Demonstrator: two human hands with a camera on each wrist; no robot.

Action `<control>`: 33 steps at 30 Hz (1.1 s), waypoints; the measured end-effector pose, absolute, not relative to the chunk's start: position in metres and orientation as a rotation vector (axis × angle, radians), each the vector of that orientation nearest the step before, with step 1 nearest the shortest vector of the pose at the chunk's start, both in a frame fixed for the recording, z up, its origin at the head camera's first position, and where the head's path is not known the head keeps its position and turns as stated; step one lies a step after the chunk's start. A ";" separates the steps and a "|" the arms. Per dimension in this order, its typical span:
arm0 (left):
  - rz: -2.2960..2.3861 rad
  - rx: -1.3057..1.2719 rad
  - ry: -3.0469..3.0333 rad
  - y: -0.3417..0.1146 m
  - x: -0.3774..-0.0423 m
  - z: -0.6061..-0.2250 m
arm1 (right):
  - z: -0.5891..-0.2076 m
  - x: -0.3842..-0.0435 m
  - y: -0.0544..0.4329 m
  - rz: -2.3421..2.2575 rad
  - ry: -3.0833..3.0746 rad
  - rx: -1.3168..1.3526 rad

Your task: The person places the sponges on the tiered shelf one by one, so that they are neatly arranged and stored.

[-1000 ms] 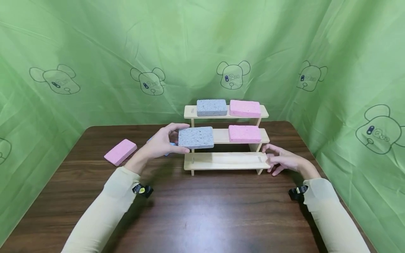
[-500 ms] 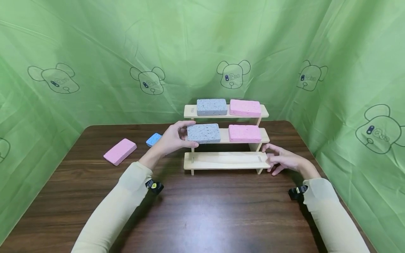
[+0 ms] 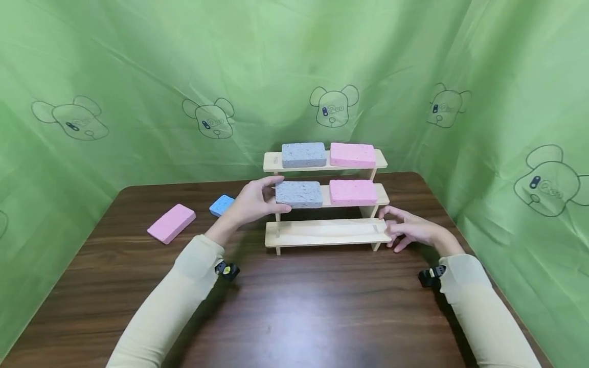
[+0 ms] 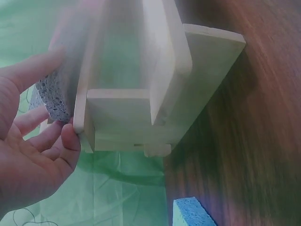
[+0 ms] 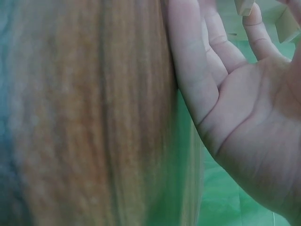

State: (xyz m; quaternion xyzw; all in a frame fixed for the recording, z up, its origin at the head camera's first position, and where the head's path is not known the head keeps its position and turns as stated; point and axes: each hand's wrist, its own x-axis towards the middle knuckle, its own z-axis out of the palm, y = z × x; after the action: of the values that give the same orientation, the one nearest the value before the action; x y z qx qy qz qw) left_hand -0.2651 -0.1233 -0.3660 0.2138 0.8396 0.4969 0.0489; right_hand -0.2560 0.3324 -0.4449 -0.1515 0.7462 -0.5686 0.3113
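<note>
In the head view, my left hand [image 3: 254, 202] grips the left end of a blue-grey sponge [image 3: 299, 194] on the middle tier of a three-tier wooden shelf [image 3: 326, 233]. The left wrist view shows thumb and fingers on either side of this sponge [image 4: 59, 96], with fingertips near the tier's edge. A pink sponge [image 3: 353, 192] lies to its right. On the top tier sit another blue-grey sponge [image 3: 303, 155] and another pink one [image 3: 352, 155]. My right hand [image 3: 411, 229] rests against the shelf's right end with loosely extended fingers, one fingertip touching the wood.
Left of the shelf, a loose pink sponge [image 3: 172, 224] lies on the dark wooden table [image 3: 294, 306]. A small bright-blue sponge [image 3: 222, 205] is partly hidden behind my left hand. Green cloth [image 3: 267, 61] hangs close behind the table and at its sides.
My left hand has carried the blue-grey sponge rightward and slightly back onto the middle tier, uncovering part of the bright-blue sponge. My right hand stays at the shelf's end. The head view shifts slightly.
</note>
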 end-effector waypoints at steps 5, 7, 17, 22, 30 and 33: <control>1.468 0.666 2.613 -0.111 -0.266 -0.371 | -0.441 -0.251 0.344 -1.483 1.988 -0.392; 1.452 0.665 2.632 -0.107 -0.267 -0.372 | -0.441 -0.250 0.349 -1.485 1.986 -0.396; 1.399 0.667 2.692 -0.109 -0.270 -0.370 | -0.446 -0.260 0.349 -1.488 1.977 -0.411; 1.401 0.634 2.697 -0.111 -0.267 -0.366 | -0.451 -0.263 0.343 -1.496 1.960 -0.428; 1.386 0.596 2.697 -0.112 -0.263 -0.371 | -0.456 -0.260 0.340 -1.519 1.921 -0.430; 1.374 0.617 2.713 -0.111 -0.266 -0.375 | -0.454 -0.260 0.339 -1.510 1.932 -0.431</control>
State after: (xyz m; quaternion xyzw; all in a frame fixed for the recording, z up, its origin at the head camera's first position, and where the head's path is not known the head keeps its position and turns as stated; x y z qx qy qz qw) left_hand -0.2656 -0.1113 -0.3747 0.1989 0.8742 0.4426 0.0191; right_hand -0.2598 0.3388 -0.4539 -0.1639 0.7351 -0.5746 0.3202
